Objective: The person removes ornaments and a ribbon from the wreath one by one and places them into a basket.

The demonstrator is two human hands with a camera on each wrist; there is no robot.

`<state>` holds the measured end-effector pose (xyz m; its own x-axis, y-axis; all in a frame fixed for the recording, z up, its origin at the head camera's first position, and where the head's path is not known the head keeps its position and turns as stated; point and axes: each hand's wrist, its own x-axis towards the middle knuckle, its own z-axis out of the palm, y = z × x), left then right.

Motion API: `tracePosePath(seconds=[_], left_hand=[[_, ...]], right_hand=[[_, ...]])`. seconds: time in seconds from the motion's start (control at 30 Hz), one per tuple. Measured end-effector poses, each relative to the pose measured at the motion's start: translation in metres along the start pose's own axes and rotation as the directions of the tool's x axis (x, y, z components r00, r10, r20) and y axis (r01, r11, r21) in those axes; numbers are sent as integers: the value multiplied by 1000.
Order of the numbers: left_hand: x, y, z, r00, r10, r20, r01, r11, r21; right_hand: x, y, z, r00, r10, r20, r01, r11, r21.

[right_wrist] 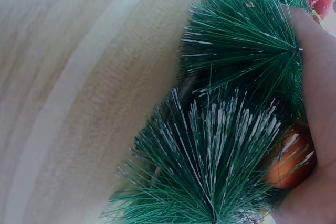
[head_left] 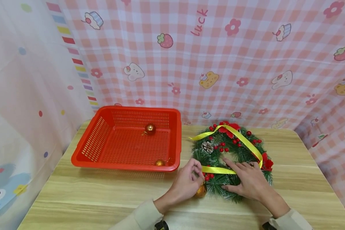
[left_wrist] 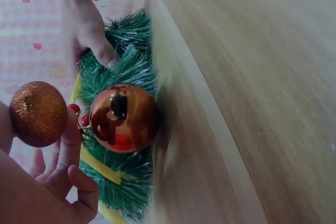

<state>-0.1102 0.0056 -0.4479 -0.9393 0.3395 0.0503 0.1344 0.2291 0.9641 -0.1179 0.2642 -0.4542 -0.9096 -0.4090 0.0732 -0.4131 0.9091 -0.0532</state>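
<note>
A green Christmas wreath [head_left: 217, 188] lies on the table, dressed with red flowers, berries and a pinecone [head_left: 207, 147]. Yellow ribbon [head_left: 244, 139] loops loosely across it. At the wreath's left side, my left hand [head_left: 188, 180] pinches a glittery copper ball ornament [left_wrist: 39, 114]. Next to it, a shiny copper ball [left_wrist: 125, 118] sits against the greenery in the left wrist view. My right hand [head_left: 248, 180] rests on the wreath's lower right part, index finger and thumb extended. Under its palm, an orange ball [right_wrist: 291, 161] shows partly among the needles in the right wrist view.
A red plastic basket [head_left: 126, 166] stands left of the wreath, with a shiny ball [head_left: 150, 128] at its back and a glittery one [head_left: 160, 162] near its front right corner. Behind the table hangs a pink checked curtain [head_left: 184, 64].
</note>
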Motion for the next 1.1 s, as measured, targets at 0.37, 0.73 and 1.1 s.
tracePosePath(seconds=[0.37,0.73,1.1], left_hand=[[2,2,-2,998,-49,43,51,998,-39],[0,-5,2,996,-80,48,89,972,-218],[5,-3,2,998,-2,55,11,985,-170]], right_hand=[[3,1,-4,1000,1,-5,-1,1000,-7],[-4,-2,5,1000,9,-16,-9,1000,4],[-1,-1,3,999,6,-35,-7,1000,-17]])
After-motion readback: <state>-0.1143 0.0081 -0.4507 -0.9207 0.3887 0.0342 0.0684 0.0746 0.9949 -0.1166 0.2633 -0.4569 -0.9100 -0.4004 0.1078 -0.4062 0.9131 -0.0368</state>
